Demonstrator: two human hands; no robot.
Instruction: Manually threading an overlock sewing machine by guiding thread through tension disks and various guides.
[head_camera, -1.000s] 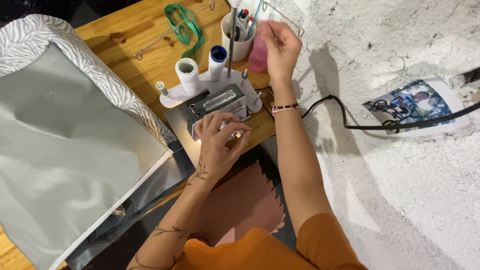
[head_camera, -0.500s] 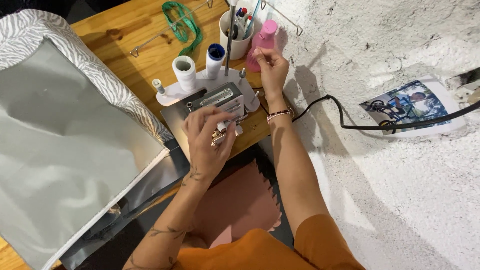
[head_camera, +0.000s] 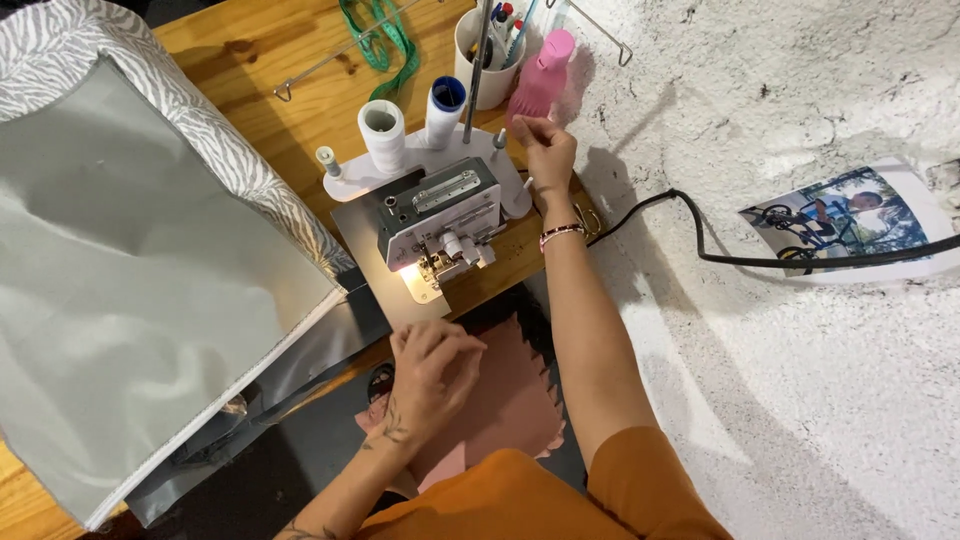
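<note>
Resting curled on the soft, limp pink fabric at 6 o'clock, left hand pins it; right hand, half-closed, pinches near the pink bottle at 12, contents unclear.

My left hand covers part of the pink fabric; whatever my right hand pinches is too small to tell.

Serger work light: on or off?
On. The serger shows a bright warm glow under its head, lighting the plate by the needle area.
</note>
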